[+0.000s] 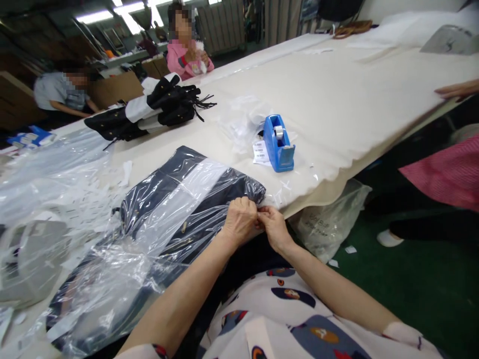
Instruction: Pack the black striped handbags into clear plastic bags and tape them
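Observation:
A folded dark garment with a white band across it lies in a clear plastic bag point(187, 192) at the table's near edge. My left hand point(239, 218) is closed in a loose fist at the bag's right end, gripping the plastic. Against it, my right hand point(275, 227) pinches with thumb and forefinger by the bag's corner; what sits between those fingertips is hidden. Just beyond the hands stands a blue tape dispenser point(277, 144), with a printed label sheet point(261, 152) beside it.
A bundle of black garments point(149, 109) with white bands lies farther back. Crumpled clear plastic point(75, 164) and paper scraps cover the left. A plastic sack point(329, 219) hangs below the table edge. Another person's hand point(458, 90) rests at the right edge; two people are beyond the table.

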`<state>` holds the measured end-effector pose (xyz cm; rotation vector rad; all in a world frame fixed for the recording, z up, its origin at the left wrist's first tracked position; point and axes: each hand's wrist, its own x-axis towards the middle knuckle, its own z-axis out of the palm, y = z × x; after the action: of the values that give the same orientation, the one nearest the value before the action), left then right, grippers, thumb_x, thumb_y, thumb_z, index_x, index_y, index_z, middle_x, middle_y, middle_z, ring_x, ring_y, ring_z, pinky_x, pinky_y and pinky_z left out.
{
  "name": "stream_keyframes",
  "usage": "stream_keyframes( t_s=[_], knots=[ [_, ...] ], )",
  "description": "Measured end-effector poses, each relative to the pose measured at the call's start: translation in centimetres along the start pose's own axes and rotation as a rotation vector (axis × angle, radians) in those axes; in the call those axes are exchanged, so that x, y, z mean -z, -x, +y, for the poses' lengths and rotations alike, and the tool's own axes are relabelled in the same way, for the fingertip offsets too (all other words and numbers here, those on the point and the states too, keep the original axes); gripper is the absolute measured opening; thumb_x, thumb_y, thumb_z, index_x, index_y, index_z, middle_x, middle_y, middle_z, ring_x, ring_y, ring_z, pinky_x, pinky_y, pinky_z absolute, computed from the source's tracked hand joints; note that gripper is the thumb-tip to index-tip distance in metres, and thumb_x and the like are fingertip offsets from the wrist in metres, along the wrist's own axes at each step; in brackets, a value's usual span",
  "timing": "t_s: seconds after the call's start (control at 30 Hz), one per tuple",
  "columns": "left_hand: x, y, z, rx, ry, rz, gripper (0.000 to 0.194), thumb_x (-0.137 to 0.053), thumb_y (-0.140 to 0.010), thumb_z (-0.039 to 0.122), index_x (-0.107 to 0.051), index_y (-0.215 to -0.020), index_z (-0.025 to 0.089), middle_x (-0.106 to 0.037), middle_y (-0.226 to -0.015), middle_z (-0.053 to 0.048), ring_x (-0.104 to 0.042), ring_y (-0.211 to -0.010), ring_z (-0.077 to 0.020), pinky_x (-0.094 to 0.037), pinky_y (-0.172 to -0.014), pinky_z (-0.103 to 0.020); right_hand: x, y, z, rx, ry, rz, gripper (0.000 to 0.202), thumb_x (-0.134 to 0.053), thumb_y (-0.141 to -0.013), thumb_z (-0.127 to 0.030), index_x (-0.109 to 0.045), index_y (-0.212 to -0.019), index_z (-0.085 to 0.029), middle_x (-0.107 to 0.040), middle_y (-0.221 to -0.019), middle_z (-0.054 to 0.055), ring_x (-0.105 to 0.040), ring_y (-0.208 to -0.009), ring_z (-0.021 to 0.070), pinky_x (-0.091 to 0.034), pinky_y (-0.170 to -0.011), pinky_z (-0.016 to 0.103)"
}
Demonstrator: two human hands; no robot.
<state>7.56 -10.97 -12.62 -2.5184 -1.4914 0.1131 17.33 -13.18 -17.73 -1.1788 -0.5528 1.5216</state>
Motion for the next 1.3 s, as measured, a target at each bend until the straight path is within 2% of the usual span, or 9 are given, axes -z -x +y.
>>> stream_keyframes(
  t_s=[0.23, 0.4, 0.63, 0.8, 0.87, 0.97, 1.1, 1.23, 1.3],
  knots=[
    [1.9, -0.2, -1.1, 0.043, -0.005, 0.043, 0.016, -0.044, -0.079, 0.006, -0.058, -0.075, 0.012, -0.057, -0.075, -0.01, -0.056, -0.074, -0.0221, -0.04, -0.063, -0.031, -2.1, -2.0, -0.3, 0.229, 0.11, -0.068, 0.012, -0.053, -0.06, -0.029, -0.056, -0.063, -0.018, -0.058, -0.059, -0.002, -0.049, -0.058, 0.0125, -0.04, -0.055, 0.024],
    [2.9, 0.0, -1.7, 0.177, 0.02, 0.146, 0.013, -0.047, -0.078, 0.008, -0.057, -0.074, 0.014, -0.057, -0.073, -0.008, -0.056, -0.071, -0.0214, -0.041, -0.062, -0.03, -3.3, -2.6, -1.1, 0.312, -0.003, -0.103, 0.015, -0.057, -0.063, -0.032, -0.058, -0.072, -0.02, -0.059, -0.065, -0.003, -0.051, -0.062, 0.0134, -0.044, -0.06, 0.025],
    [2.5, 0.8, -1.1, 0.208, 0.011, 0.209, 0.01, -0.049, -0.08, 0.012, -0.055, -0.073, 0.015, -0.056, -0.073, -0.008, -0.055, -0.07, -0.0204, -0.042, -0.063, -0.03, -1.7, -3.1, -1.6, 0.25, 0.203, -0.084, 0.023, -0.067, -0.06, -0.042, -0.058, -0.066, -0.021, -0.054, -0.051, -0.003, -0.05, -0.047, 0.0135, -0.041, -0.049, 0.025],
    [1.5, 0.7, -0.5, 0.184, 0.019, 0.224, 0.011, -0.046, -0.081, 0.012, -0.052, -0.072, 0.015, -0.055, -0.072, -0.008, -0.054, -0.07, -0.0205, -0.042, -0.061, -0.031, -1.0, -4.2, -2.6, 0.307, 0.347, -0.108, 0.019, -0.07, -0.056, -0.034, -0.057, -0.056, -0.02, -0.052, -0.048, -0.003, -0.047, -0.047, 0.0123, -0.038, -0.046, 0.025],
    [1.0, 0.7, -0.2, 0.173, 0.032, 0.217, 0.012, -0.044, -0.08, 0.011, -0.052, -0.073, 0.014, -0.055, -0.072, -0.009, -0.054, -0.069, -0.0207, -0.041, -0.059, -0.031, -1.1, -4.1, -2.7, 0.245, 0.239, -0.098, 0.019, -0.073, -0.049, -0.029, -0.057, -0.054, -0.02, -0.053, -0.051, -0.003, -0.046, -0.048, 0.0119, -0.039, -0.046, 0.025],
    [0.4, 0.9, 0.4, 0.143, 0.063, 0.21, 0.012, -0.042, -0.081, 0.013, -0.051, -0.074, 0.013, -0.054, -0.072, -0.01, -0.054, -0.068, -0.0209, -0.039, -0.056, -0.031, -0.6, -3.5, -2.6, 0.022, 0.056, -0.086, 0.023, -0.073, -0.038, -0.02, -0.055, -0.051, -0.02, -0.053, -0.053, -0.003, -0.048, -0.051, 0.0134, -0.044, -0.047, 0.027],
    [-0.3, 1.1, 1.3, 0.087, 0.097, 0.236, 0.016, -0.037, -0.084, 0.015, -0.05, -0.075, 0.011, -0.052, -0.069, -0.01, -0.054, -0.064, -0.0203, -0.036, -0.051, -0.028, 1.5, -3.1, -3.2, -0.261, 0.084, -0.142, 0.025, -0.067, -0.032, -0.012, -0.061, -0.055, -0.021, -0.062, -0.064, 0.004, -0.058, -0.06, 0.0203, -0.053, -0.054, 0.034],
    [-1.2, 0.7, 2.3, 0.097, 0.167, 0.22, 0.015, -0.038, -0.082, 0.014, -0.051, -0.077, 0.009, -0.053, -0.069, -0.011, -0.056, -0.064, -0.0207, -0.036, -0.048, -0.027, 2.4, -3.3, -4.0, -0.39, 0.173, -0.164, 0.02, -0.065, -0.036, -0.022, -0.057, -0.055, -0.023, -0.064, -0.068, 0.01, -0.063, -0.067, 0.0261, -0.056, -0.06, 0.04],
    [-1.1, 0.5, 2.1, 0.106, 0.247, 0.138, 0.016, -0.044, -0.081, 0.02, -0.054, -0.082, 0.007, -0.056, -0.073, -0.013, -0.057, -0.067, -0.0215, -0.039, -0.051, -0.028, 2.6, -3.4, -4.3, -0.342, 0.335, -0.223, 0.024, -0.067, -0.043, -0.033, -0.059, -0.062, -0.022, -0.067, -0.076, 0.011, -0.065, -0.074, 0.0297, -0.056, -0.064, 0.044]
  ],
)
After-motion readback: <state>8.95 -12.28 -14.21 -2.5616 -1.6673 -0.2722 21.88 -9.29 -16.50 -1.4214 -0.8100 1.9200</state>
